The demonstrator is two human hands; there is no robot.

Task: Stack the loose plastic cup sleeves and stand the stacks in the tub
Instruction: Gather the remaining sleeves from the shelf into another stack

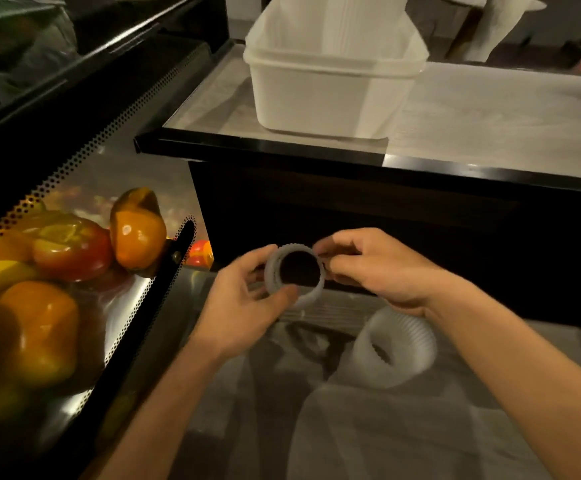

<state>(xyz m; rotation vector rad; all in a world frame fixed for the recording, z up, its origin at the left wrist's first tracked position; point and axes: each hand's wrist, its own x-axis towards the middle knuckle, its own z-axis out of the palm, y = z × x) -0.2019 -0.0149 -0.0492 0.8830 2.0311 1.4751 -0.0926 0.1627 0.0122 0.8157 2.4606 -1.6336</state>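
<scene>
A short stack of white ribbed plastic cup sleeves [308, 295] is held in front of me, its dark opening facing the camera. My left hand [244, 306] grips it from the left and below. My right hand [368, 271] pinches its upper right rim. Another white ribbed sleeve stack [399, 344] lies on its side on the low grey surface under my right wrist. The white plastic tub [330, 88] stands on the counter further back, with tall white ribbed sleeves standing inside it.
A black-edged counter [489, 133] carries the tub. To the left a perforated metal display [119, 140] holds orange, red and yellow peppers [36, 330]. A dark cabinet front lies behind my hands. A white shape stands at the far top right.
</scene>
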